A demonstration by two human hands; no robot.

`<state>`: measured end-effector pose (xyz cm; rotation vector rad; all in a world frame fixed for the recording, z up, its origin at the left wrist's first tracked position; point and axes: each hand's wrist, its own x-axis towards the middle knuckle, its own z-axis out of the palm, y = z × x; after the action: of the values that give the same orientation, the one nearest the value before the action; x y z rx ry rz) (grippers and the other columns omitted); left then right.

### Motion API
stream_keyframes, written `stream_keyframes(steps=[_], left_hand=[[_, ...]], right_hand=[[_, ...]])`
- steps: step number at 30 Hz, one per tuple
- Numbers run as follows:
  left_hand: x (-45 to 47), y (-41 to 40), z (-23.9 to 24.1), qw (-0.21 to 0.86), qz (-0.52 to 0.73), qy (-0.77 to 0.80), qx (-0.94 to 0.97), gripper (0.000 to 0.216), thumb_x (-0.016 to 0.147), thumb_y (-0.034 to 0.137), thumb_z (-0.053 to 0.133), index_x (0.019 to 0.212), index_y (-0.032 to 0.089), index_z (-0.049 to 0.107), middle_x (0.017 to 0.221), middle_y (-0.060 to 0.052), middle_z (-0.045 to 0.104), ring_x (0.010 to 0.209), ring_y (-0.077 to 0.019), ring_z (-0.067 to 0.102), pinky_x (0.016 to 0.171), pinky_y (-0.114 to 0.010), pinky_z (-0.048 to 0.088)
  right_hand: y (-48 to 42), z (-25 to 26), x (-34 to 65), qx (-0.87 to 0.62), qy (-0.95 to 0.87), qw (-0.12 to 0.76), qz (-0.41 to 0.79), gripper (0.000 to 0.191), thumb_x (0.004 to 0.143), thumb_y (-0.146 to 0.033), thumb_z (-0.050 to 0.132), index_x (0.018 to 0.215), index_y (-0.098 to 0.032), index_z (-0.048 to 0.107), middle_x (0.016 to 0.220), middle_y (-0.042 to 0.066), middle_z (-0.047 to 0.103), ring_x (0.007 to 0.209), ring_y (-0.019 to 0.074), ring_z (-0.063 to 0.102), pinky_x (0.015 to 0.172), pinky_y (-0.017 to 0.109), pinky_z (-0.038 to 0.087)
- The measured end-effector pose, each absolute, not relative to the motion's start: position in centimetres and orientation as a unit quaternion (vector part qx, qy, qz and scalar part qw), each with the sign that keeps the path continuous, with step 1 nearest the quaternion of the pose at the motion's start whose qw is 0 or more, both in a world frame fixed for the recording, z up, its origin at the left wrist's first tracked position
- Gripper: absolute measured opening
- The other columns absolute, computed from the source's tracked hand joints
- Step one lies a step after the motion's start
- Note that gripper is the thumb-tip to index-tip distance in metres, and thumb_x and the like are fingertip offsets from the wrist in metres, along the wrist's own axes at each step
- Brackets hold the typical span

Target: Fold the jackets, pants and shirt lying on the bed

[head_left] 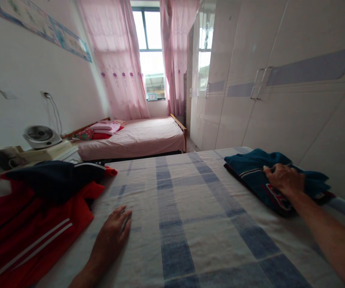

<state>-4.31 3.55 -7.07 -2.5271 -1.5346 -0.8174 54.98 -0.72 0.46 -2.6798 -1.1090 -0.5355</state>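
My right hand [286,179] is on top of a folded dark teal garment [252,162] at the right of the bed, its fingers bent against the cloth. The garment has a white stripe and a red-and-white emblem, and dark cloth shows beneath it. My left hand [114,228] is low over the checked bedsheet [142,248], fingers extended and nothing in them. To its left lies a loose heap of clothes: a red jacket [40,236] with white stripes, and a navy garment [52,180] on top of it.
A small fan [42,136] stands on a bedside stand at the left wall. Beyond is a second bed [142,134] with folded pink bedding [105,127] and a wooden end rail. Pink curtains [115,52] frame the window. White wardrobe doors [238,116] line the right side.
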Motion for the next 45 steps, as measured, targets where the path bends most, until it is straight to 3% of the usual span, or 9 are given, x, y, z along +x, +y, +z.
stream_keyframes(steps=[13, 18, 22, 25, 29, 32, 35, 40, 45], left_hand=[[-4.2, 3.4, -6.9, 0.024, -0.272, -0.505, -0.819, 0.032, 0.086, 0.033, 0.044, 0.108, 0.021, 0.063, 0.119, -0.009, 0.061, 0.113, -0.0245, 0.056, 0.096, -0.043, 0.047], [-4.0, 3.4, -6.9, 0.030, -0.266, -0.504, -0.821, 0.033, 0.086, 0.031, 0.043, 0.109, 0.018, 0.063, 0.119, -0.011, 0.061, 0.112, -0.0255, 0.057, 0.096, -0.044, 0.046], [-3.8, 3.4, -7.0, 0.026, -0.270, -0.508, -0.818, 0.033, 0.086, 0.028, 0.043, 0.109, 0.018, 0.063, 0.119, -0.012, 0.061, 0.112, -0.0248, 0.056, 0.096, -0.043, 0.046], [-3.8, 3.3, -6.9, 0.022, -0.281, -0.509, -0.813, 0.031, 0.085, 0.027, 0.044, 0.109, 0.020, 0.063, 0.118, -0.010, 0.061, 0.111, -0.0240, 0.057, 0.095, -0.043, 0.047], [-3.7, 3.2, -6.7, 0.011, -0.286, -0.507, -0.813, 0.029, 0.085, 0.025, 0.046, 0.108, 0.021, 0.063, 0.118, -0.009, 0.061, 0.111, -0.0230, 0.057, 0.096, -0.042, 0.046], [-3.7, 3.1, -6.5, 0.002, -0.281, -0.510, -0.813, 0.029, 0.085, 0.025, 0.045, 0.108, 0.021, 0.063, 0.119, -0.009, 0.061, 0.112, -0.0232, 0.056, 0.097, -0.041, 0.046], [-3.6, 3.0, -6.3, -0.005, -0.274, -0.515, -0.812, 0.030, 0.085, 0.025, 0.046, 0.109, 0.020, 0.063, 0.120, -0.010, 0.061, 0.112, -0.0240, 0.056, 0.097, -0.041, 0.046], [-4.0, 3.0, -5.9, -0.042, -0.299, -0.529, -0.793, 0.030, 0.086, 0.026, 0.044, 0.109, 0.020, 0.062, 0.123, -0.010, 0.058, 0.112, -0.0238, 0.056, 0.094, -0.042, 0.048], [-4.2, 2.3, -5.2, -0.003, -0.397, -0.513, -0.761, 0.032, 0.088, 0.025, 0.041, 0.117, 0.020, 0.055, 0.128, -0.009, 0.053, 0.118, -0.0230, 0.051, 0.098, -0.042, 0.045]], right_hand=[[-1.2, -0.7, 55.5, -0.882, -0.384, 0.076, -0.264, 0.044, 0.089, -0.050, 0.032, 0.084, -0.019, 0.063, 0.085, 0.016, 0.067, 0.082, 0.0296, 0.062, 0.068, 0.038, 0.038], [-1.2, 1.0, 53.4, -0.872, -0.411, 0.063, -0.258, 0.043, 0.091, -0.049, 0.028, 0.077, -0.023, 0.058, 0.075, 0.014, 0.066, 0.072, 0.0295, 0.064, 0.058, 0.036, 0.038], [0.1, 5.1, 46.4, -0.812, -0.511, 0.107, -0.262, 0.037, 0.092, -0.044, 0.032, 0.080, -0.021, 0.058, 0.073, 0.012, 0.067, 0.068, 0.0282, 0.064, 0.054, 0.033, 0.037], [1.2, 10.6, 41.1, -0.736, -0.602, 0.154, -0.271, 0.037, 0.092, -0.043, 0.034, 0.081, -0.019, 0.061, 0.078, 0.009, 0.067, 0.074, 0.0223, 0.064, 0.063, 0.029, 0.040], [1.7, 18.7, 38.1, -0.720, -0.517, 0.283, -0.365, 0.068, 0.094, -0.041, -0.003, 0.104, -0.009, 0.056, 0.095, 0.018, 0.062, 0.092, 0.0240, 0.059, 0.077, 0.036, 0.041], [1.9, 21.3, 37.0, -0.701, -0.506, 0.317, -0.390, 0.068, 0.093, -0.048, 0.000, 0.103, -0.011, 0.057, 0.094, 0.017, 0.061, 0.092, 0.0259, 0.058, 0.078, 0.039, 0.041], [2.2, 20.4, 35.6, -0.697, -0.605, 0.214, -0.321, 0.050, 0.093, -0.050, 0.025, 0.090, -0.016, 0.061, 0.086, 0.012, 0.064, 0.084, 0.0258, 0.060, 0.075, 0.037, 0.041], [2.2, 15.7, 33.7, -0.689, -0.556, 0.325, -0.332, 0.048, 0.095, -0.044, 0.018, 0.087, -0.020, 0.058, 0.085, 0.012, 0.065, 0.080, 0.0236, 0.059, 0.073, 0.033, 0.039], [1.7, 10.2, 31.0, -0.563, -0.780, 0.253, -0.105, 0.037, 0.093, -0.044, 0.031, 0.075, -0.023, 0.055, 0.075, 0.004, 0.064, 0.074, 0.0188, 0.060, 0.070, 0.029, 0.039]])
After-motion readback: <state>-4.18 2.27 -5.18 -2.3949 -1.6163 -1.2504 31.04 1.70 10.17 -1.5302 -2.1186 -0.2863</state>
